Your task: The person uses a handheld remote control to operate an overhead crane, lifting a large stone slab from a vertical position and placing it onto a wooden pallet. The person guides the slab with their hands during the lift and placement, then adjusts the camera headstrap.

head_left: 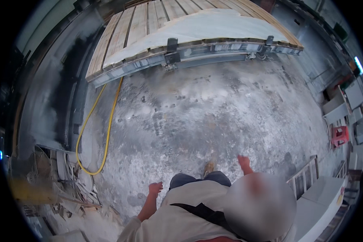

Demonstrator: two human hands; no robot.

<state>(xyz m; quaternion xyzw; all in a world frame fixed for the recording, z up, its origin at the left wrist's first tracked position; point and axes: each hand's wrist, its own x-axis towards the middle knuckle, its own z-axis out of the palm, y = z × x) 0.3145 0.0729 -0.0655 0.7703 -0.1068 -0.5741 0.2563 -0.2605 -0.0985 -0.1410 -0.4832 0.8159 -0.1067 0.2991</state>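
Observation:
My left hand (pixel 155 188) hangs beside my left hip, its fingers loosely bent and a little apart, with nothing in it. On the other side, my right hand (pixel 243 161) is held out in front of my right hip. Its fingers are slightly curled and no object shows in them. Both hands are over the floor and touch nothing. The nearest thing to the left hand is a looped yellow hose (pixel 107 141) on the floor, well away from it. One shoe (pixel 209 168) shows ahead of my legs.
A wide wooden-slatted platform (pixel 141 24), partly covered by a pale sheet (pixel 213 26), stands ahead. Scrap strips (pixel 74 177) lie in a heap at left. On the right are a red stool (pixel 339 136), a ladder-like frame (pixel 306 177) and white boxes (pixel 335 108). The floor (pixel 197 113) is dusty.

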